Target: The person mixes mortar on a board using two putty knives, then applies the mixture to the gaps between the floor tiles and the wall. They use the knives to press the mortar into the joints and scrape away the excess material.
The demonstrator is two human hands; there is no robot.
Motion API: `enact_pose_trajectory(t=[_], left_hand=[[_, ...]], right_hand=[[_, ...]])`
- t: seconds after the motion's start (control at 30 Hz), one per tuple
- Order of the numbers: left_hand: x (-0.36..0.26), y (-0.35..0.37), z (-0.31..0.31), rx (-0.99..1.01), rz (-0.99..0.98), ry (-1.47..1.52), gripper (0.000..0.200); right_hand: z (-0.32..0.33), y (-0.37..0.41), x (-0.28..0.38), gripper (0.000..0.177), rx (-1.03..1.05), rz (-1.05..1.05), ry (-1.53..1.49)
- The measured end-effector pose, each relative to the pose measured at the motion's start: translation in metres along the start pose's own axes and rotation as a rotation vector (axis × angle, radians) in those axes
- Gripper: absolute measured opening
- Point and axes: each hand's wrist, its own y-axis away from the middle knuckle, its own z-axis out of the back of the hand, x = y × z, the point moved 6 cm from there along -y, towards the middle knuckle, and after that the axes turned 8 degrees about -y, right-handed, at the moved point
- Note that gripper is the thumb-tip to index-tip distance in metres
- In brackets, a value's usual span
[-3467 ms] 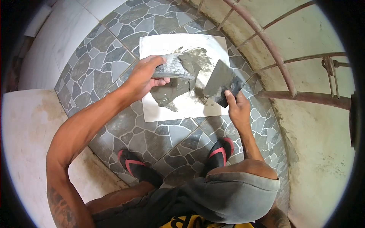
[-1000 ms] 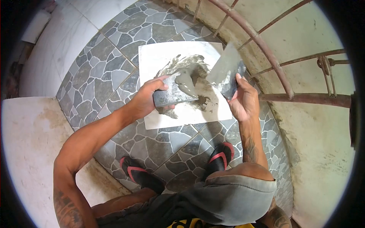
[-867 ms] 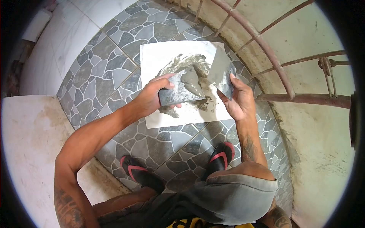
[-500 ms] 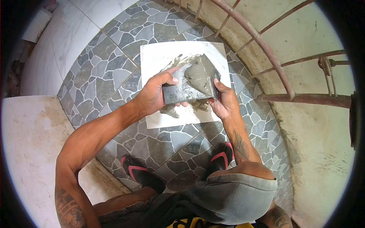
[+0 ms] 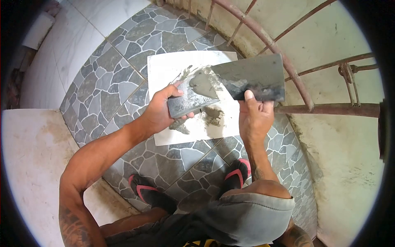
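Note:
My left hand is closed on a dark tile piece with a ribbed face, partly covered by a lump of wet grey mortar. My right hand grips the lower edge of a second, larger dark tile piece, thumb on top; its face carries smeared mortar. The two pieces lie side by side, with the larger one's left end close to the mortar. Beneath them, a white tile smeared with mortar rests on the floor.
Stone-patterned floor tiles surround the white tile. Reddish metal bars run along the right, before a stained wall. A pale ledge stands at the left. My feet in black and pink flip-flops are below.
My right hand has moved right and turned the larger piece outward, exposing its face. The left piece has shifted slightly left and down, still in my left hand.

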Motion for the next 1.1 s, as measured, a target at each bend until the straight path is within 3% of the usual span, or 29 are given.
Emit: enact_pose_trajectory(t=[0.1, 0.27, 0.33, 0.37, 0.5, 0.63, 0.73, 0.77, 0.87, 0.9, 0.97, 1.03, 1.1], left_hand=[[0.000, -0.005, -0.006, 0.062, -0.019, 0.046, 0.055], [-0.003, -0.004, -0.015, 0.098, -0.035, 0.145, 0.050], [-0.003, -0.005, -0.024, 0.096, -0.038, 0.196, 0.050], [-0.003, -0.005, -0.026, 0.093, -0.041, 0.222, 0.050], [-0.010, -0.002, -0.017, 0.070, -0.035, 0.082, 0.054], [-0.012, 0.001, -0.016, 0.014, -0.019, -0.016, 0.056], [-0.023, 0.005, -0.015, 0.021, -0.039, -0.050, 0.058], [-0.026, 0.004, -0.015, 0.027, -0.051, -0.064, 0.058], [-0.030, 0.004, -0.013, 0.030, -0.092, -0.089, 0.058], [-0.028, 0.003, -0.009, 0.035, -0.085, -0.100, 0.059], [-0.023, 0.001, -0.005, 0.013, -0.073, -0.125, 0.059], [-0.018, -0.002, -0.003, 0.019, -0.072, -0.126, 0.059], [-0.012, -0.003, -0.002, 0.009, -0.060, -0.102, 0.059]], right_hand=[[0.004, 0.013, 0.002, 0.019, 0.130, 0.135, 0.357], [-0.028, 0.032, 0.031, 0.018, 0.173, 0.963, 0.472], [-0.044, 0.032, 0.038, 0.030, 0.388, 0.971, 0.414], [-0.052, 0.032, 0.040, 0.036, 0.498, 0.963, 0.383], [-0.044, 0.028, 0.022, 0.028, 0.645, 0.873, 0.383], [-0.024, 0.025, 0.001, 0.059, 0.687, 0.730, 0.314], [-0.001, 0.013, -0.018, 0.064, 0.698, 0.609, 0.545], [0.009, 0.012, -0.020, 0.046, 0.526, 0.638, 0.610], [0.037, 0.002, -0.020, 0.010, 0.208, 0.241, 0.640], [0.044, 0.002, -0.016, 0.020, 0.095, 0.148, 0.557], [0.069, -0.006, -0.036, 0.018, 0.097, 0.023, 0.433], [0.056, -0.005, -0.023, 0.041, 0.083, -0.008, 0.345], [0.041, 0.002, -0.008, 0.038, 0.101, 0.010, 0.465]])
